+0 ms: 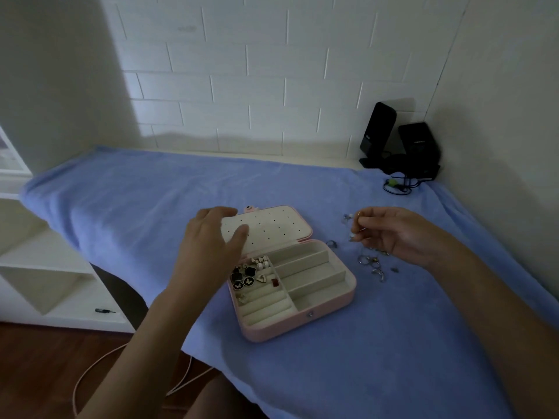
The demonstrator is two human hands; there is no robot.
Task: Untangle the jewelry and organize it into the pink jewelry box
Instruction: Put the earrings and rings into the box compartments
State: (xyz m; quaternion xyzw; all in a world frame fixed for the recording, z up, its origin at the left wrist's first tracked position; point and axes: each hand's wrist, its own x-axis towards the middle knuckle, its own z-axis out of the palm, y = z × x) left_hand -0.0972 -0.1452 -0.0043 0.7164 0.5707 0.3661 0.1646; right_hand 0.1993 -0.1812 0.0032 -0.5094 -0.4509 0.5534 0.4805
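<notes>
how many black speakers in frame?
2. Tall black speaker leans against the brick wall at the table's far right corner; the shorter black speaker stands just right of it. None appear hidden.

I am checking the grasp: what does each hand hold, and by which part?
The right hand pinches a small earring at its fingertips; which part cannot be told. The left hand holds nothing; it rests on the box lid.

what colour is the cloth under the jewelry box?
Blue: the soft cloth under the open pink jewelry box, per the head view.
</notes>
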